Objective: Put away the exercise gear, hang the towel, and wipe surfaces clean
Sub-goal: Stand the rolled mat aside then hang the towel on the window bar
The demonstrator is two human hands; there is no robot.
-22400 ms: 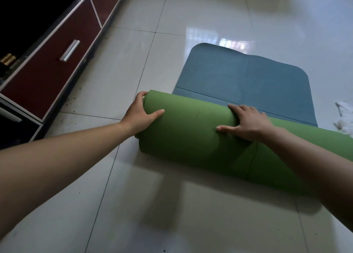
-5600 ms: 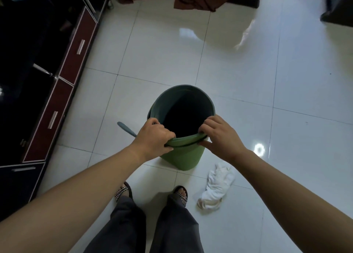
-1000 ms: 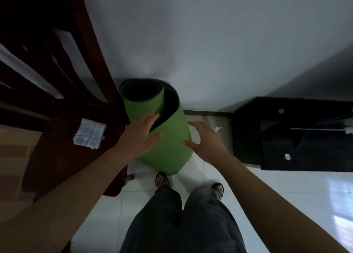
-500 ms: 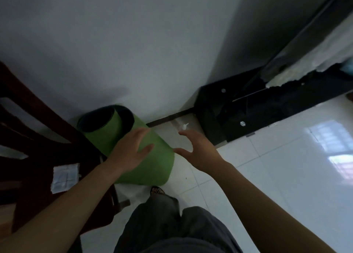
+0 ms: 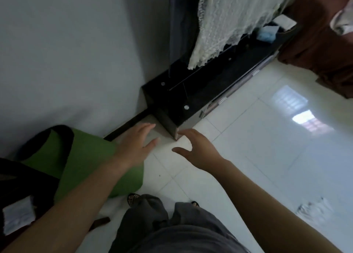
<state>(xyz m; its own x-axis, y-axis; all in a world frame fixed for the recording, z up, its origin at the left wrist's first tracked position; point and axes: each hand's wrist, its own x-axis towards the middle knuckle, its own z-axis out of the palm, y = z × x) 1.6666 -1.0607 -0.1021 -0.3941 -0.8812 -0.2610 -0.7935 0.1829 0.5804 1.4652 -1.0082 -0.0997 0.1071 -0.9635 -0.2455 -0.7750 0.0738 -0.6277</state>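
The rolled green foam exercise mat with a dark inner face (image 5: pixel 89 157) stands on end on the white tiled floor (image 5: pixel 257 157), tilted and close against the pale wall (image 5: pixel 66 52), at the left of the view. The left hand (image 5: pixel 133 147) is in front of the mat's right edge, its fingers (image 5: pixel 147 127) straight and released, holding nothing; I cannot tell whether the wrist touches the mat. The right hand (image 5: pixel 198 151) hovers beside it over the tiles, fingers loosely spread and empty. Grey trousers (image 5: pixel 162 224) and a patterned sandal (image 5: pixel 133 197) show below. A low glossy black cabinet (image 5: pixel 191 92) sits along the wall, with a cream lace cloth (image 5: pixel 225 20) hanging above it. A crumpled white towel (image 5: pixel 315 209) lies on the floor at lower right, well apart from the mat.
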